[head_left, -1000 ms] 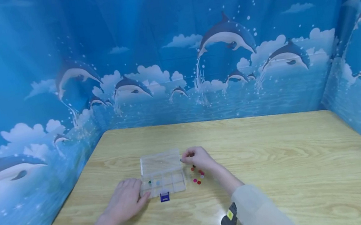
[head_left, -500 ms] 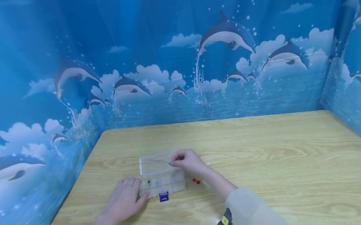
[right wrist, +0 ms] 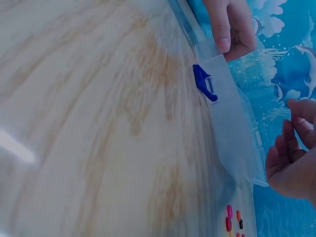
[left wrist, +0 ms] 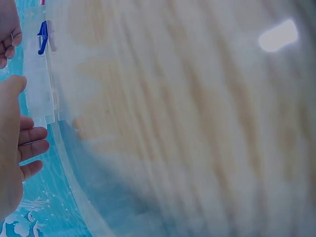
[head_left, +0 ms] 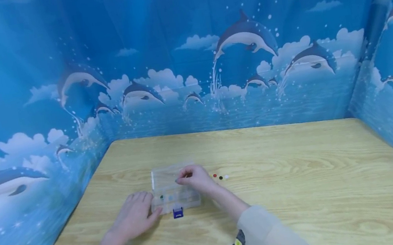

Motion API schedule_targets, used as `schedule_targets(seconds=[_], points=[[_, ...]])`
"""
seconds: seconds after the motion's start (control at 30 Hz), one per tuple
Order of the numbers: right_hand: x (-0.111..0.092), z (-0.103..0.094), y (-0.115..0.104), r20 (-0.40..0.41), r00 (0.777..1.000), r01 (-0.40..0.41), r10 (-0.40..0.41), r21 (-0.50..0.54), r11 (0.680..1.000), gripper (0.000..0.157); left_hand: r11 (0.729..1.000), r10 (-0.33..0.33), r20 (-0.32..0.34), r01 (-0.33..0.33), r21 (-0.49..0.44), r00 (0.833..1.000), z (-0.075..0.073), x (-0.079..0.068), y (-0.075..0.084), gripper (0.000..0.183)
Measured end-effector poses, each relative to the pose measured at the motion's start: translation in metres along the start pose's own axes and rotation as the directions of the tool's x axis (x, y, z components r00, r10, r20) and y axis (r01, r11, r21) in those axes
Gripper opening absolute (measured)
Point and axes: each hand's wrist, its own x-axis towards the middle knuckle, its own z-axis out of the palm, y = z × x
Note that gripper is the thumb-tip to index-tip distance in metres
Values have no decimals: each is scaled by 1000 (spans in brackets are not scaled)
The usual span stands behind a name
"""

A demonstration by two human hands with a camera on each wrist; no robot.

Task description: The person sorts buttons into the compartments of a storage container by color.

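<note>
A clear plastic compartment box (head_left: 189, 202) lies on the table, its see-through lid (head_left: 162, 179) swung back and a blue latch (head_left: 178, 213) at the front. Inside the left compartments are a green disc (head_left: 161, 197) and a pale blue one. My left hand (head_left: 136, 216) rests at the box's left end, fingers extended along the side and thumb at the front corner. Above the back of the box, my right hand (head_left: 196, 179) pinches a small dark button-like disc (head_left: 176, 181) between thumb and index finger. The right wrist view shows that hand's other fingers curled.
Right of the box lie loose discs: a red disc (head_left: 214, 175), a black disc (head_left: 221, 177) and a white disc (head_left: 226, 176). More, including a pink disc (right wrist: 229, 211), show in the right wrist view. A dolphin-print curtain (head_left: 186, 56) surrounds the wooden table (head_left: 303, 174).
My right hand has moved left with the pinched disc, from beside the lid's right edge to over the box. The left hand has stayed at the box's left end.
</note>
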Motion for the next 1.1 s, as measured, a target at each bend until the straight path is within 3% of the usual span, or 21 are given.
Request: schedule_targets(seconds=[0.7,1.1], points=[[8,18,5,0,1000,30,-30,-131,991,4,999,22,35,-23,22,999,-4,3,-1,30],[6,26,3,-19,999,40,-45,-226,973,5,999,7,103,-11,42,995,-11,5,1,29]])
